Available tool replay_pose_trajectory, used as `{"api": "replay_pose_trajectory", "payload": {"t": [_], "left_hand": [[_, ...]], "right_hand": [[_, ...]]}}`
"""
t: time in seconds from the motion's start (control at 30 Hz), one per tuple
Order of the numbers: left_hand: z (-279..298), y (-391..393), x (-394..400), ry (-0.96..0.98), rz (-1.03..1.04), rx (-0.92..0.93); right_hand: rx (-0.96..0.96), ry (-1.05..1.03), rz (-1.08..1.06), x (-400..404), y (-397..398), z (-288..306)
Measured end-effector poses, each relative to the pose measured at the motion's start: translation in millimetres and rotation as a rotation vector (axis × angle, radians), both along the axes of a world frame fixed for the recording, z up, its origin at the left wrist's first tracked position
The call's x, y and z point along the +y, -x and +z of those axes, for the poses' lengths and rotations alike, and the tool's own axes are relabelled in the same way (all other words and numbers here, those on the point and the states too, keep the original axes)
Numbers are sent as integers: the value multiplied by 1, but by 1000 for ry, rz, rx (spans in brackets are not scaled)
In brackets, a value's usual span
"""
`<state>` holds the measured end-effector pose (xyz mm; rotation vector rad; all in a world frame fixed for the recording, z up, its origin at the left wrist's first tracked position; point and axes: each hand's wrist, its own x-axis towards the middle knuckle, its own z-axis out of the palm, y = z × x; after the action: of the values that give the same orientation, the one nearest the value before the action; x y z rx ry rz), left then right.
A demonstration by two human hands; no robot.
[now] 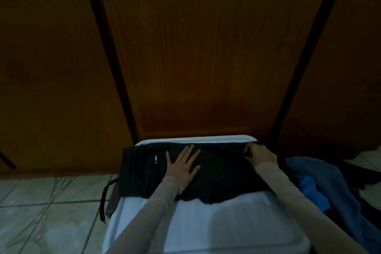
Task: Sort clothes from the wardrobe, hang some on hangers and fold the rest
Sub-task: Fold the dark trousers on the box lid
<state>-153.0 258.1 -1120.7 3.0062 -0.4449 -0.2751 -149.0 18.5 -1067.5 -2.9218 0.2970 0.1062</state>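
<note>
Left hand (pixel 184 164) lies flat w/ fingers straight and spread, palm down on the black garment (pixel 218 179), pressing it just left of the frame's centre, lower third. Right hand (pixel 260 155) sits at the garment's far right corner, fingers curled round a fold of the cloth, pinching the edge near the table's back rim. Both arms in pale beige sleeves (pixel 292 189) come in from the bottom of the frame.

Black garment is spread across the far half of the white table (pixel 226 227), its left end hanging over the table's left edge; a small white label (pixel 156 159) shows on it just left of the left hand. A dark strap (pixel 103 200) dangles from that left end down over the floor tiles (pixel 41 208) at lower left.

At lower right, beside the table and touching the right sleeve, a heap of blue clothes (pixel 321 189), darker blue on top w/ a brighter blue bit inside. Wooden wardrobe doors (pixel 195 57) fill the whole upper part of the frame, closed, dim light; detail of the grain hard to tell
</note>
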Motion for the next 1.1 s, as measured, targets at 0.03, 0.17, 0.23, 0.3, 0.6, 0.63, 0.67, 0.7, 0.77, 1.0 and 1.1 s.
{"api": "replay_pose_trajectory", "payload": {"t": [0.03, 0.17, 0.23, 0.3, 0.6, 0.63, 0.67, 0.7, 0.77, 1.0, 1.1], "left_hand": [[1, 0, 0, -5, 1, 3], [4, 0, -6, -25, 16, 36], [9, 0, -11, -27, 44, 59], [16, 0, -21, -69, 77, 74], [44, 9, -86, -388, -335, -26], [44, 10, -91, -367, -386, -20], [42, 10, -96, -356, -445, -29], [40, 10, -100, -347, -501, -45], [37, 11, -111, -294, -564, -58], [30, 2, -128, -32, -444, -13], [24, 3, -129, 49, -412, -3]], "right_hand": [[6, -22, 0, -7, 4, 5], [40, -65, -23, -28, 15, 19], [23, -66, -33, -31, 20, 21], [-12, -43, -34, -34, 24, 21], [107, -7, -69, -57, 45, 38], [111, 12, -62, -59, 49, 38], [105, 20, -50, -60, 52, 36], [94, 7, -31, -62, 54, 34], [74, -48, -11, -63, 56, 33], [104, -82, -231, -74, 47, 27], [127, -121, -336, -77, 43, 26]]}}
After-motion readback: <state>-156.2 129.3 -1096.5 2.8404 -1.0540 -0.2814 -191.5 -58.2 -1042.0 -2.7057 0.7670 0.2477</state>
